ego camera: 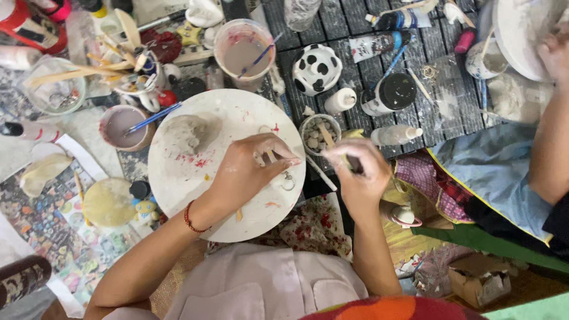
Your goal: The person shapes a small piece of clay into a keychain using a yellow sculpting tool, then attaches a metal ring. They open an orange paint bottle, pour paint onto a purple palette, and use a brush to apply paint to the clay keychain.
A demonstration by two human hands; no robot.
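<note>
my left hand point(246, 172) rests over the round white plaster-dusted work board point(178, 178), its grip pinched shut on a small pale clay piece point(268, 157) held between thumb and fingertips; a little metal key ring point(288, 181) lies just beside it on the board. my right hand point(357, 172) hovers just off the board's right edge, its grip closed around a thin dark-handled tool point(354, 163), fingers curled tight and chalky with dried clay. near the top of the board sits a grey, rough lump of clay point(191, 134), with red paint flecks scattered beside it. just beyond my hands stands a small round cup of pale pebble-like bits point(318, 135) on the dark slatted counter point(349, 24). further back are a white ceramic pot with black spots point(317, 69), a plastic cup of murky pinkish water point(243, 54) with a blue brush in it, and a black-lidded paint jar point(392, 92). another person's arm point(548, 142) reaches to a white board at the far right
</note>
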